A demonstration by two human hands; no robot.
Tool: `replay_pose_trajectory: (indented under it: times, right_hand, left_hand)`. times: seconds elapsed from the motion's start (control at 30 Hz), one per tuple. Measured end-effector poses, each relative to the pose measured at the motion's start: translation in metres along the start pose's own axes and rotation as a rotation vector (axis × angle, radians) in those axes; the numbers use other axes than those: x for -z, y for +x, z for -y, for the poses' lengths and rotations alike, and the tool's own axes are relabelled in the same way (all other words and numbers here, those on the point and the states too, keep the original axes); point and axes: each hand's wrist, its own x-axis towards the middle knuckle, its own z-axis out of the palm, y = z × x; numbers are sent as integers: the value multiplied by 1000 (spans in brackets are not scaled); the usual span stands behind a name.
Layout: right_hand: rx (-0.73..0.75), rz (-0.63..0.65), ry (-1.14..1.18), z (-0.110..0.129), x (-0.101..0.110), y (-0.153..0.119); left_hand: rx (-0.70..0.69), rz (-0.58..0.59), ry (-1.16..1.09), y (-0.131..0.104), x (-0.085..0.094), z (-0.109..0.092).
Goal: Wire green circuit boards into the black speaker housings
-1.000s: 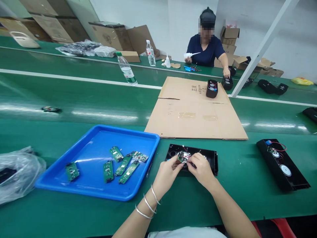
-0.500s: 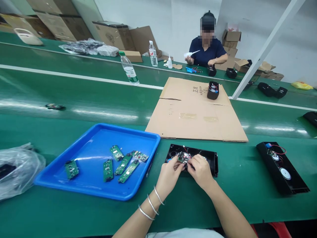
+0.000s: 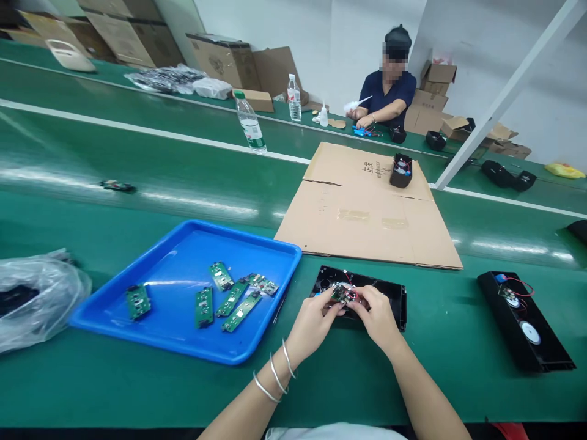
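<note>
Between my two hands is a small green circuit board (image 3: pixel 340 294), held over an open black speaker housing (image 3: pixel 389 299). My left hand (image 3: pixel 316 315) pinches the board at its left side, with silver bangles on the wrist. On the other side, the fingers of my right hand (image 3: pixel 376 311) are closed at the board's right end, where a thin red wire shows. What exactly these right fingertips grip is too small to be sure of. The housing lies flat on the green table, partly covered by my hands.
Left of my hands, a blue tray (image 3: pixel 160 342) holds several circuit boards (image 3: pixel 232 297). Ahead lies a cardboard sheet (image 3: pixel 367 244) bearing a black housing (image 3: pixel 401 171). Another wired housing (image 3: pixel 525 324) sits at right. A plastic bag (image 3: pixel 41 299) is far left. Across the table works another person (image 3: pixel 387 91).
The board in my hands has tilted, and my right fingers have shifted on it. Opposite, the person's free hand has moved from the black housing to the blue parts. The whole view has shifted slightly.
</note>
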Motion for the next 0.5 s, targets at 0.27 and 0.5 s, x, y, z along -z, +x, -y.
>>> replay_pose_trajectory:
  times: [0.27, 0.5]
  right_hand:
    - [-32, 47, -10, 6, 3, 12]
    - [-269, 48, -223, -9, -8, 23]
  left_hand:
    - [18, -55, 21, -2, 1, -5]
    - [148, -82, -79, -5, 10, -11]
